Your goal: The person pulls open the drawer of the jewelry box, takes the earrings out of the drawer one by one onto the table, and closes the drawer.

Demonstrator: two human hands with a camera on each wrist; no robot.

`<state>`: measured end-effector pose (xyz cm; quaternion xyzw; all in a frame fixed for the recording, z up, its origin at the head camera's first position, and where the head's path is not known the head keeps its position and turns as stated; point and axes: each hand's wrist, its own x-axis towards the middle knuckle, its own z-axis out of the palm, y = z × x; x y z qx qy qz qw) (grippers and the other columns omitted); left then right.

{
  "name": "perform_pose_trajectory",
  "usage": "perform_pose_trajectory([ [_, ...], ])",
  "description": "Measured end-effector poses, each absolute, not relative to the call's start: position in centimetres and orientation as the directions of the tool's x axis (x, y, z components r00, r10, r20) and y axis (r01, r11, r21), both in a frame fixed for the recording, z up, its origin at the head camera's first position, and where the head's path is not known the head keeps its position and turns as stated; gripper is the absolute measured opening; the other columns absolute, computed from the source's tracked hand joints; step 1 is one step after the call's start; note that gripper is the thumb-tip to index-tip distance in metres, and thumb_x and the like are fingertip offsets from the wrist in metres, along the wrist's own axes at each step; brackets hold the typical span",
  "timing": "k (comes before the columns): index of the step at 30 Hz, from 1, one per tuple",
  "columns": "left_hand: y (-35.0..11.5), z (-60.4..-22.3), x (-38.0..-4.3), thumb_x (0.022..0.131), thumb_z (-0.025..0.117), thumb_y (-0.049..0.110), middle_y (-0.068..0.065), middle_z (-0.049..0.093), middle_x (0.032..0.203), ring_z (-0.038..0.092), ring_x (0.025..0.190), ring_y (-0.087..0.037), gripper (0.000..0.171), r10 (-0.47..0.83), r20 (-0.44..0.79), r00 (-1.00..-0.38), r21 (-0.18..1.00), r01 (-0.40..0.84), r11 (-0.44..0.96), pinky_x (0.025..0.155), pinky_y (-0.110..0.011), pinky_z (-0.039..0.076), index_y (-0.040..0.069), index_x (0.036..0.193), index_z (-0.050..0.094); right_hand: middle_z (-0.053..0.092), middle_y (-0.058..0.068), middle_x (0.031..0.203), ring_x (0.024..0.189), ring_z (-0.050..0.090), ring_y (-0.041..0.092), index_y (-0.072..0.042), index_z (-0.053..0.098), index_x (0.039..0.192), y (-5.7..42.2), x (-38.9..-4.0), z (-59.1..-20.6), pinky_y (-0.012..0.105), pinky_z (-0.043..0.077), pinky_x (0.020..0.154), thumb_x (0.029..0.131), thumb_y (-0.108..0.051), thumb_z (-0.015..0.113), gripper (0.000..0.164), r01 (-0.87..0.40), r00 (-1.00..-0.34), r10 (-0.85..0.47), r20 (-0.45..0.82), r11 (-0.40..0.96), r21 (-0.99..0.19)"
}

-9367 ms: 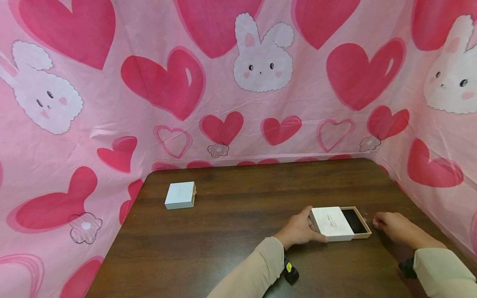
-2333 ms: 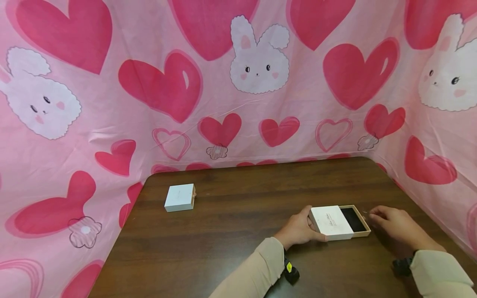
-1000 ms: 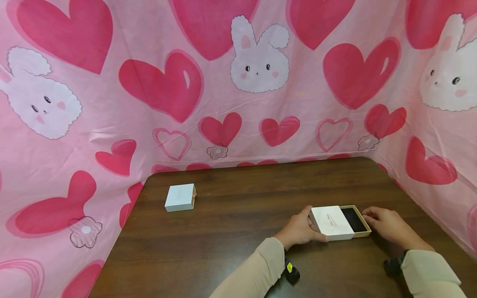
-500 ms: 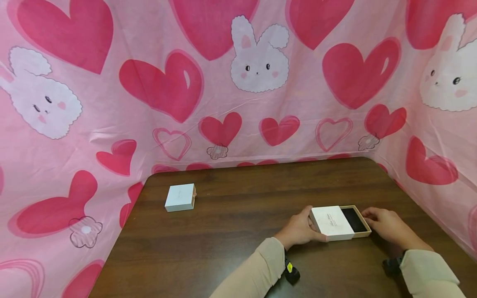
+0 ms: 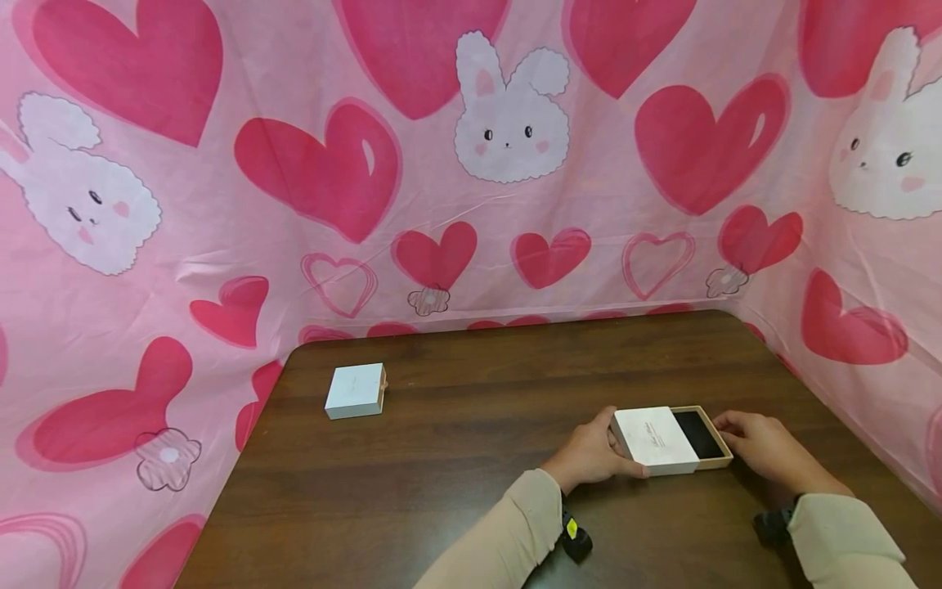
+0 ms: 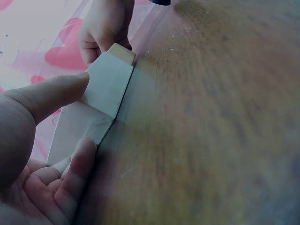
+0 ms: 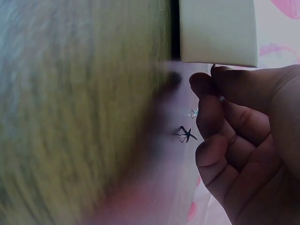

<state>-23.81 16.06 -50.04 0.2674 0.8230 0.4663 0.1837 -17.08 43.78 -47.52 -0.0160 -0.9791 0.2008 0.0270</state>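
Note:
A white cardboard drawer box (image 5: 653,442) with small print on its lid lies on the table, its tan-edged drawer (image 5: 714,464) pulled partway out to the right. Black lining (image 5: 699,434) covers the drawer's inside. My left hand (image 5: 591,451) grips the sleeve's left end, thumb along the near side. At the drawer's front, my right hand (image 5: 769,448) pinches the small pull tab (image 7: 213,67) between thumb and forefinger. Beside that hand's fingers, in the right wrist view, a small dark star-shaped piece (image 7: 187,134) and a second shiny one (image 7: 194,113) lie close together.
A second white box (image 5: 356,390), closed, with a small pull on its right side, stands at the table's back left. The brown wooden table (image 5: 471,393) is backed by a pink cloth (image 5: 515,204) with hearts and rabbits.
My right hand has come left from beside the drawer to its front, thumb and forefinger meeting at the pull tab. The box and my left hand have stayed in place.

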Motion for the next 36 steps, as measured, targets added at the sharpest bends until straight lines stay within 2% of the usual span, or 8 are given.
perform_pose_trajectory([
  [18, 16.00, -49.98, -23.85, 0.065, 0.093, 0.027, 0.007, 0.060, 0.071, 0.053, 0.059, -0.007, 0.081, 0.625, -0.049, -0.779, 0.884, 0.258, 0.391, 0.052, -0.025, 0.041, 0.026, 0.129, 0.044, 0.066, 0.008, 0.086, 0.075, 0.056, 0.023, -0.005, 0.068, 0.094, 43.51, -16.91, -47.52, 0.045, 0.045, 0.067, 0.087, -0.001, 0.065, 0.008, -0.007, -0.997, 0.021, 0.070, 0.924, -0.383],
  [27, 15.89, -49.73, -23.78, 0.065, 0.093, 0.031, 0.007, 0.058, 0.071, 0.052, 0.059, -0.008, 0.080, 0.617, -0.057, -0.785, 0.862, 0.273, 0.427, 0.052, -0.025, 0.041, 0.027, 0.129, 0.044, 0.066, 0.008, 0.086, 0.075, 0.056, 0.023, -0.004, 0.067, 0.094, 43.43, -16.92, -47.50, 0.046, 0.045, 0.067, 0.087, -0.001, 0.065, 0.008, -0.014, -0.997, 0.015, 0.071, 0.924, -0.382],
  [36, 15.96, -49.84, -23.81, 0.064, 0.092, 0.033, 0.008, 0.057, 0.072, 0.050, 0.063, -0.006, 0.085, 0.606, -0.059, -0.793, 0.849, 0.280, 0.448, 0.057, -0.024, 0.042, 0.027, 0.133, 0.043, 0.066, 0.014, 0.092, 0.081, 0.059, 0.028, 0.000, 0.067, 0.100, 43.33, -17.14, -47.32, 0.052, 0.047, 0.073, 0.089, -0.002, 0.064, 0.011, 0.028, -0.999, 0.034, 0.008, 0.913, -0.407],
])
